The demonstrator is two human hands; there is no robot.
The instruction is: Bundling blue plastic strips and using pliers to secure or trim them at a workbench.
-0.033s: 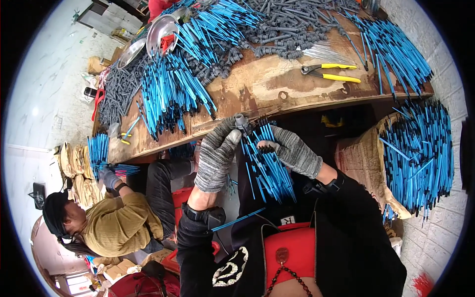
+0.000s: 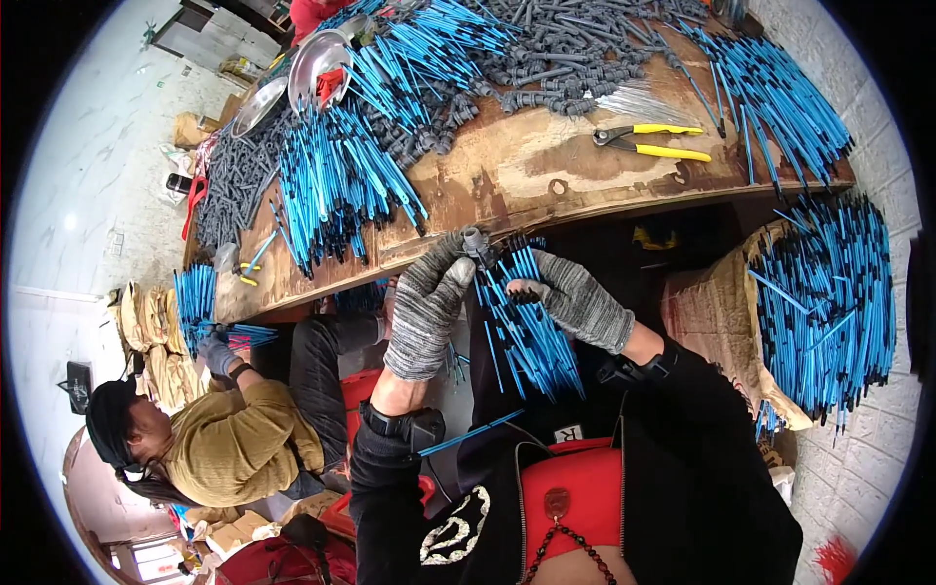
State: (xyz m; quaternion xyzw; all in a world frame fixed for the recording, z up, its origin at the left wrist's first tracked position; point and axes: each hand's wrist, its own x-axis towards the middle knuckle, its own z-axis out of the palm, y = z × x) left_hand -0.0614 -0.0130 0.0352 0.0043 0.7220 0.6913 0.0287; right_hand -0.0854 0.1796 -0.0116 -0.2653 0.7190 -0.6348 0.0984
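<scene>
Both hands wear grey knitted gloves and meet just off the table's near edge. My left hand (image 2: 426, 307) is closed, pinching a grey plastic fitting (image 2: 475, 241) upright between thumb and fingers. Close beside it, my right hand (image 2: 582, 302) is wrapped round a bundle of thin blue rods with black ends (image 2: 534, 343). The rods hang down over my lap, fanned out at their lower ends. Whether any rod touches the fitting cannot be made out. A single blue rod (image 2: 471, 434) lies against my left sleeve.
The wooden table (image 2: 517, 175) bears yellow-handled pliers (image 2: 655, 141), heaped grey fittings (image 2: 575, 44) and blue rod piles (image 2: 341, 180). To the right stands a sack (image 2: 717, 322) crammed with blue rods. At left, a person (image 2: 229, 444) in gloves handles blue rods.
</scene>
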